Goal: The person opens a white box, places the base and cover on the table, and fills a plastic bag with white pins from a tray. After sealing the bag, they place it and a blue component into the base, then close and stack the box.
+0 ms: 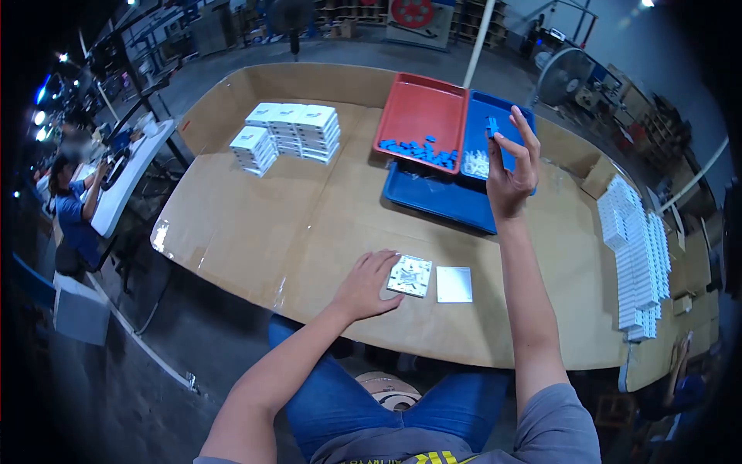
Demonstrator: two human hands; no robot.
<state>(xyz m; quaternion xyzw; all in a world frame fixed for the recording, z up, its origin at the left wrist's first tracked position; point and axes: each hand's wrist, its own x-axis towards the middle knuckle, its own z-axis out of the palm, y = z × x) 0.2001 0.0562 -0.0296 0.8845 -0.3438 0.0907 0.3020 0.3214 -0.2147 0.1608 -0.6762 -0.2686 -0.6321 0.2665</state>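
My left hand (pixel 366 286) rests on the cardboard-covered table, thumb and fingers around the left side of a square white housing (pixel 410 276) with small parts inside. Just right of it lies a flat, plain white square plate (pixel 454 284). My right hand (pixel 513 179) is raised over the blue tray (pixel 502 108) at the back right. Its thumb and a finger pinch a small blue plastic piece (pixel 492 126). Under that hand, small white pieces (pixel 475 163) lie in the blue tray, partly hidden by the fingers.
A red tray (pixel 423 108) holds loose blue pieces (pixel 421 152). Another blue tray (pixel 433 199) sits in front of it. White square units stand stacked at the back left (pixel 290 127) and far right (pixel 635 259). A seated person (pixel 73 209) works at a table on the left.
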